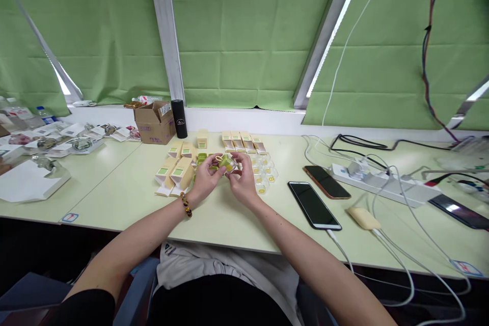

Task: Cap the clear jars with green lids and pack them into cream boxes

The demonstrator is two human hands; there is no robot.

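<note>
Over the middle of the table, my left hand (207,179) and my right hand (243,179) come together with fingers closed around a small yellow-green piece with a clear plastic part (228,162). Its exact kind I cannot make out. Just right of my right hand sit several clear plastic cups (269,171) with yellow bits inside. Green pieces (201,158) lie behind my left hand, partly hidden by it. Beside that hand stand several small pale-yellow cartons (182,171) with green labels, and more cartons (247,141) form a row behind my hands.
Two phones (314,206) (327,182), a yellow charger-like case (363,218), a power strip (385,184) and loose cables occupy the right side. A cardboard box (155,123) and black cylinder (179,119) stand at the back left. Wrapped items (82,143) cover the far left.
</note>
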